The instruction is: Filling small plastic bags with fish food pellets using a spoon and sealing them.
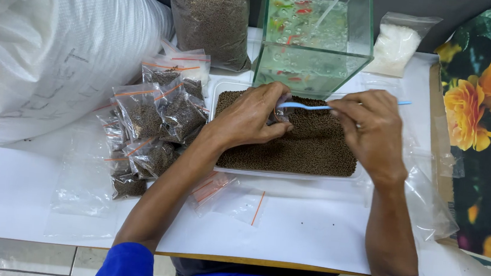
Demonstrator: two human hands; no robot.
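The person is leaning over a clear plastic tray (349, 175) full of tiny brown pellets (304, 149). The tray is sitting on the white table cover (308, 232), right in front of a glass tank (316, 35) with bubbly water.

The right hand (370, 131) is curled closed around a light blue plastic spoon (307, 107), pinching its handle. The spoon is lying flat over the pellets and pointing at the other hand.

The left hand (253, 116) is bent closed just above the pellets, and its fingers are pinching something small at the spoon's tip. It looks like the mouth of a little clear bag, but it is mostly hidden, so I cannot tell for sure.

To do this well, the spoon should be staying level so no pellets are rolling off. The left fingers should be keeping the opening wide and close over the tray, so spills are falling back in.

Filled little bags with orange strips (152, 124) are piling up on the left. Empty bags (234, 199) are lying near the tray's front edge.
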